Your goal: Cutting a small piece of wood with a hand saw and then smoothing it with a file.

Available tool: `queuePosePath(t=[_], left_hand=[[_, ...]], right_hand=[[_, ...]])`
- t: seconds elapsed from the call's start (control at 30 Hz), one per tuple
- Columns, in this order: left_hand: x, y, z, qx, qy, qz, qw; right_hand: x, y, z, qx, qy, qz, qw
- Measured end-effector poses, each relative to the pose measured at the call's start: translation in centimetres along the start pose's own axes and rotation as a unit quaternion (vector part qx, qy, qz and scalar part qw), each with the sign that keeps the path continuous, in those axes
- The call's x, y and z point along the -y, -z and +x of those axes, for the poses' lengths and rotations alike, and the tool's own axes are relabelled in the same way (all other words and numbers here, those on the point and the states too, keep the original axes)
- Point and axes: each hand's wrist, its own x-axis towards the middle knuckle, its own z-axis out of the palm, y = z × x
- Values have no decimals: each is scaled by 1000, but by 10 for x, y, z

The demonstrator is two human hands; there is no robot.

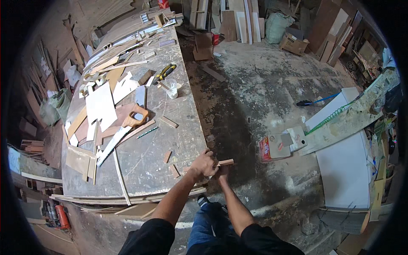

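Steadying a wooden strip [226,162] at the near right corner of the table [188,140].

Gripping from above with a closed left hand [205,163], and reaching in just beneath with the right hand [222,171]; cannot tell how tightly with the latter, for lack of a view of its fingers. Looks like a bracing or positioning step; seems to call next for a firm hold and a check of alignment. Jutting out to the right of the left fist, past the table edge and over the floor [263,106]; hidden midway by the knuckles. Cannot tell whether joined to the bit of wood [186,168] left of the fist. Close by, two small offcuts [168,156]; farther off, a handsaw [117,142], untouched.
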Motion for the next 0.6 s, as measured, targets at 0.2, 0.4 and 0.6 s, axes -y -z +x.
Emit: queuePosePath(t=[0.2,0.4,0.6], left_hand=[[3,-2,1,-4,1,-12,1000],[4,-1,3,-5,9,11,1000],[2,-2,2,-26,-19,61,998]], right_hand=[[-22,-7,18,61,44,-104,992],[-26,-16,-3,58,57,-2,997],[-13,-14,-4,46,71,50,995]])
